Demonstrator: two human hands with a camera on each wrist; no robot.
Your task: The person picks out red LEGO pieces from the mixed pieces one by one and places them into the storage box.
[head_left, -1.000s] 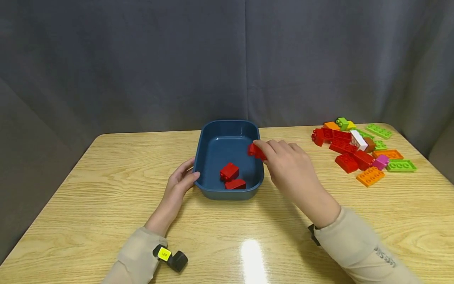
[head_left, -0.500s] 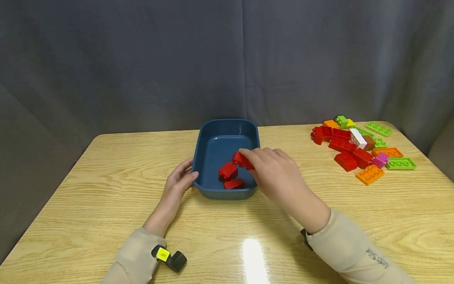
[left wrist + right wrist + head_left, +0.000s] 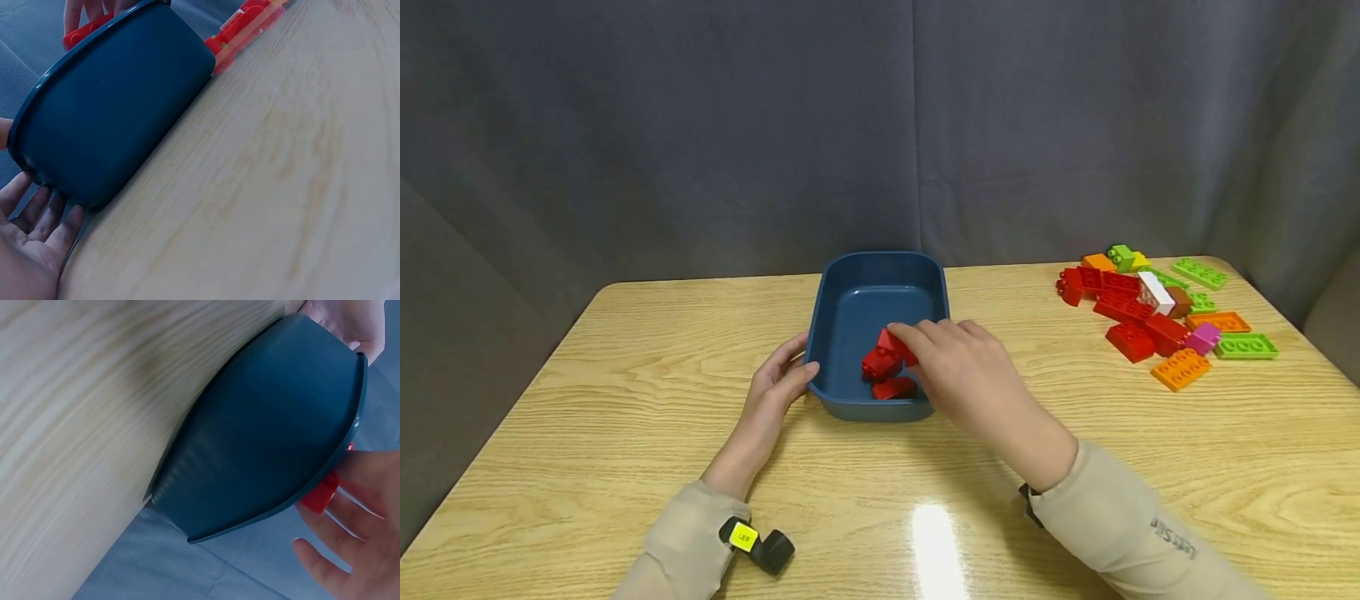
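Note:
A dark blue plastic bin (image 3: 880, 411) stands mid-table with red toy building bricks inside. At its left side my left hand (image 3: 775, 387) holds it, thumb at the rim and fingers against the outer wall, as the left wrist view shows. My right hand (image 3: 966, 375) reaches over the right rim and pinches a red brick (image 3: 889, 343) between thumb and fingers. This brick is low in the bin, just above another red brick (image 3: 878, 364); I cannot tell whether they touch. A red sloped brick (image 3: 895, 388) lies nearer the front wall. My palm hides part of the bin's right side.
At the table's right lies a loose pile: several red bricks (image 3: 1131, 342), a white brick (image 3: 1155, 293), a pink brick (image 3: 1204, 338), an orange plate (image 3: 1182, 369) and a green plate (image 3: 1246, 346). A grey curtain (image 3: 737, 142) hangs behind the wooden table (image 3: 647, 375).
My right hand has moved left and lower into the bin, carrying the red brick from the right rim to above the other bricks. My left hand has stayed at the bin's side.

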